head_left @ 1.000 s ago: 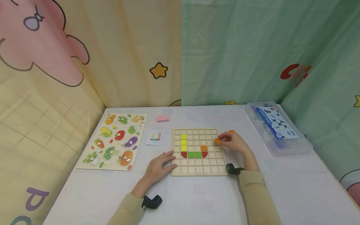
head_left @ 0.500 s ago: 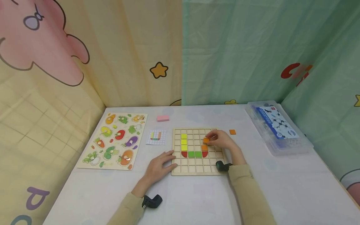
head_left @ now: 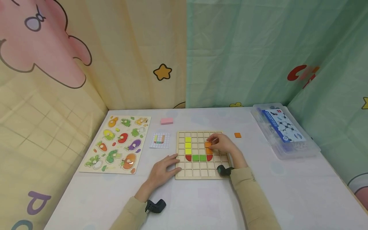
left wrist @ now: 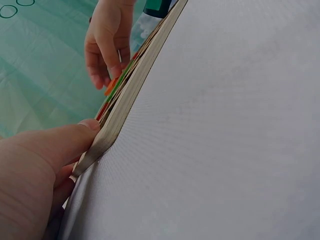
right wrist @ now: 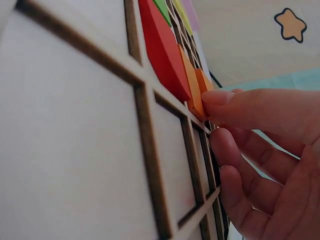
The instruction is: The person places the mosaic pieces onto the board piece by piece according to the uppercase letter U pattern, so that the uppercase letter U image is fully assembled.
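A wooden grid board (head_left: 198, 173) lies on the table. My right hand (head_left: 223, 143) pinches an orange square tile (head_left: 208, 145) over a cell in its right half. Directly below is another orange tile (head_left: 208, 151), set above a red quarter-round tile (head_left: 209, 157). Green tiles (head_left: 199, 157) continue leftward to a second red quarter-round (head_left: 188, 157), with a column of yellow tiles (head_left: 188, 145) above it. In the right wrist view the thumb (right wrist: 220, 97) presses the held tile's edge. With relaxed fingers, my left hand (head_left: 161, 171) rests against the board's left edge.
A loose orange tile (head_left: 237, 135) lies right of the board. Left of it are a pattern card (head_left: 159, 140) and a vegetable puzzle board (head_left: 119, 153); a pink block (head_left: 166, 121) sits behind. A clear plastic case (head_left: 296, 151) stands at the back right.
My right hand has carried the orange tile leftward from the board's right edge and lowered it to the cell above the other orange tile. The left hand has stayed still.
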The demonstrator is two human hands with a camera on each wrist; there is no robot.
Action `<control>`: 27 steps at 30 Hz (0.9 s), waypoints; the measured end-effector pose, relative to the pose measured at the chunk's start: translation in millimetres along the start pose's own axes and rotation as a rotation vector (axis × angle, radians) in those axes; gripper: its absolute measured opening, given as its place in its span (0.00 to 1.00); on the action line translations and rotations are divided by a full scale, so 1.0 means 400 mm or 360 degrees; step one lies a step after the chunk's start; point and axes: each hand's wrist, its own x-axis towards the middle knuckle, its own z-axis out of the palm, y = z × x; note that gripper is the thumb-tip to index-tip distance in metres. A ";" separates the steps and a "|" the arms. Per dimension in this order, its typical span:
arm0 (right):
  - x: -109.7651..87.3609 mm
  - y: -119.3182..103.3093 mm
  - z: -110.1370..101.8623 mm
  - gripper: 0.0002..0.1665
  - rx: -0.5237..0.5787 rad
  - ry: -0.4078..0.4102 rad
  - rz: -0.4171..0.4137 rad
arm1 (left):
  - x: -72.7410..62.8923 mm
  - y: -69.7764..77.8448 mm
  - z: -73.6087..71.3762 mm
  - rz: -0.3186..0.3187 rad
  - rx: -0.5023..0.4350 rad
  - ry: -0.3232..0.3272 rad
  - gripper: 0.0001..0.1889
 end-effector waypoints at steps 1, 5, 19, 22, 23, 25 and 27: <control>-0.001 -0.001 0.000 0.16 0.0004 0.0000 0.0002 | 0.000 0.000 0.000 -0.0002 -0.0001 -0.0002 0.20; -0.003 -0.003 0.001 0.15 0.0017 -0.0003 -0.0025 | 0.001 0.001 -0.002 -0.0006 -0.0003 -0.0008 0.20; -0.007 0.004 0.007 0.16 0.0061 0.0031 0.0014 | 0.000 0.000 0.000 -0.0018 -0.0009 -0.0017 0.20; -0.010 0.005 0.006 0.17 0.0072 0.0042 0.0050 | 0.000 -0.001 0.000 -0.0017 -0.0007 -0.0013 0.20; -0.011 0.006 0.006 0.17 0.0073 0.0045 0.0059 | 0.000 0.000 0.000 -0.0015 -0.0008 -0.0013 0.20; -0.013 0.009 0.003 0.17 0.0079 0.0050 0.0072 | 0.000 0.000 0.000 -0.0016 -0.0012 -0.0012 0.20; -0.016 0.011 -0.001 0.17 0.0076 0.0059 0.0073 | 0.000 0.002 -0.001 -0.0017 -0.0011 -0.0012 0.20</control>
